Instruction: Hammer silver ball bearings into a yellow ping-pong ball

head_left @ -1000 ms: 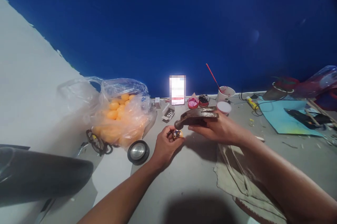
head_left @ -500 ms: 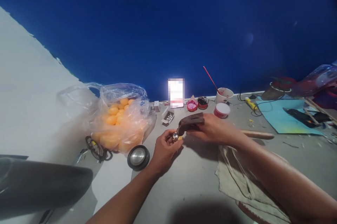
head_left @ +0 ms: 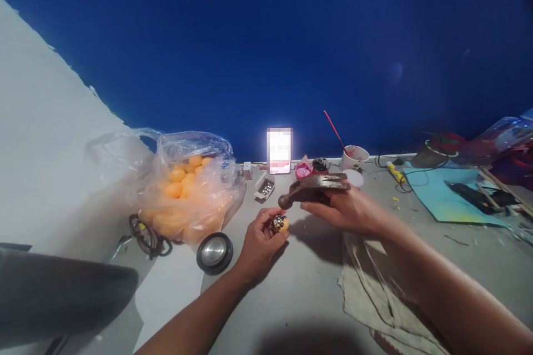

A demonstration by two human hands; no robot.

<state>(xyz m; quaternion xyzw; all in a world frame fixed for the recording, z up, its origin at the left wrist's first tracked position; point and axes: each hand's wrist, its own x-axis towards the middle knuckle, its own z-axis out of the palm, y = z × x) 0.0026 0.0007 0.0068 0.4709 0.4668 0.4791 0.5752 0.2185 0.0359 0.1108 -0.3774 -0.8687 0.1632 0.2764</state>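
Partway, it seems: shiny metal studs (head_left: 276,223) on a round yellow ball (head_left: 285,224), some bare.
My left hand (head_left: 261,237) grips it over the grey tabletop (head_left: 300,283); my right hand (head_left: 352,211) holds the dark metal claw hammer (head_left: 308,189).

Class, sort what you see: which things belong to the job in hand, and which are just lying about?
Belong to the job:
studded yellow ball, in the left hand
hammer, in the right hand
box of shiny pieces, probably

Seem to be lying about:
cloth
white cup with red stick
teal sheet
yellow tube
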